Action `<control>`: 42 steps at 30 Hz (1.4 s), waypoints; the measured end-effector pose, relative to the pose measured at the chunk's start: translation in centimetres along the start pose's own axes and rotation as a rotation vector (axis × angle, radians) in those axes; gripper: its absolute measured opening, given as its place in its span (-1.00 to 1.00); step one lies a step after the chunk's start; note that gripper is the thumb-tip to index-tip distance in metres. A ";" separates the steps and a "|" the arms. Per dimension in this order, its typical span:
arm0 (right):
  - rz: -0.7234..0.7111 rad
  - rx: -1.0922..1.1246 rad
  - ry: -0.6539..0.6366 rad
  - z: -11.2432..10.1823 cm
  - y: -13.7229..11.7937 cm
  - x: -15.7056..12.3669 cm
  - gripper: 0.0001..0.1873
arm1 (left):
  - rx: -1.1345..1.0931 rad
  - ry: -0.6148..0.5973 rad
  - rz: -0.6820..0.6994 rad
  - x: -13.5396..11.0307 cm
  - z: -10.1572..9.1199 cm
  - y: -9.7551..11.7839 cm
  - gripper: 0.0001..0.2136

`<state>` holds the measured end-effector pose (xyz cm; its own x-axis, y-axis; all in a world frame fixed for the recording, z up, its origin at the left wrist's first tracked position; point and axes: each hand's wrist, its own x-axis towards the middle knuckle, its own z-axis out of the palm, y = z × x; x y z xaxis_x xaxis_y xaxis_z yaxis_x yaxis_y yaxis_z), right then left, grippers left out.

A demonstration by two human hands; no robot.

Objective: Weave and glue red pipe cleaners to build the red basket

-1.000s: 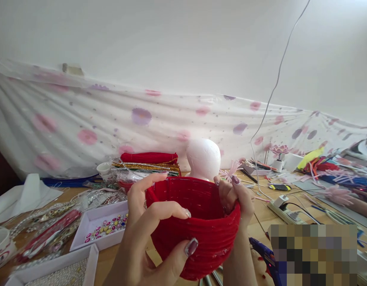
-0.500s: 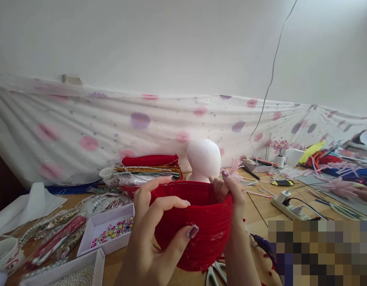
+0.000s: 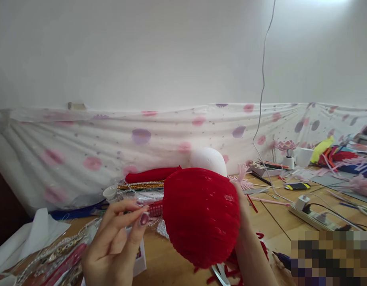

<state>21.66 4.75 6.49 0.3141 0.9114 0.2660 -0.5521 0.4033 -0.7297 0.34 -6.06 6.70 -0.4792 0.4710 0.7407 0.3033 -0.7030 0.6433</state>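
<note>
A red fuzzy bowl-shaped piece (image 3: 201, 214), wound in rows like chenille stems, is held up in front of me with its rounded outside toward me. My right hand (image 3: 242, 206) grips it from the right side; the fingers are hidden behind it. To its left, apart from it, my left hand (image 3: 119, 234) has thumb and fingertips pinched together; whatever is between them is too small to make out. Below the piece lie scissors (image 3: 220, 274) and red chenille scraps (image 3: 262, 242). A white foam head form (image 3: 208, 157) stands behind, partly covered by the piece.
Bundled red chenille stems (image 3: 152, 174) lie at the back beside a paper cup (image 3: 110, 193). Strings of beads (image 3: 59, 248) spread at left. On the right are a power strip (image 3: 317, 216), a yellow-black cutter (image 3: 297, 186) and a hanging white cable (image 3: 263, 75).
The red piece has tipped over, so its opening no longer faces up and its outside shows. My left hand has come off it, moved left and closed into a pinch.
</note>
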 end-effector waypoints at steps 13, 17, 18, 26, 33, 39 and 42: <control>0.116 -0.144 0.200 2.0 0.0 -0.6 -0.71 | 0.316 -0.335 0.123 -1.0 3.3 0.3 -0.74; 0.080 -0.153 0.202 2.3 -0.5 -1.3 -0.59 | 0.233 -0.238 0.082 -0.7 3.5 -0.3 -0.92; 0.066 -0.161 0.198 2.3 -0.5 -1.4 -0.54 | 0.224 -0.225 0.067 -0.7 3.5 -0.5 -0.95; -0.055 -0.220 0.162 1.8 0.0 -1.7 -0.39 | 0.177 -0.179 -0.006 -0.6 3.5 -0.8 -0.97; -0.156 -0.285 0.175 1.6 0.0 -2.0 -0.42 | 0.237 -0.184 -0.009 -0.5 3.3 -0.6 -0.92; -0.205 -0.345 0.170 0.8 0.3 -1.7 -0.40 | 0.159 -0.158 -0.120 -0.4 3.6 -0.6 -0.83; -0.249 -0.390 0.160 0.7 0.3 -1.6 -0.39 | -0.002 -0.088 -0.174 -0.4 3.4 -0.6 -0.75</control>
<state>20.49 3.45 6.28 0.5315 0.7547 0.3846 -0.1243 0.5186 -0.8459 3.11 -3.99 6.66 -0.4506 0.6297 0.6327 0.2203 -0.6084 0.7624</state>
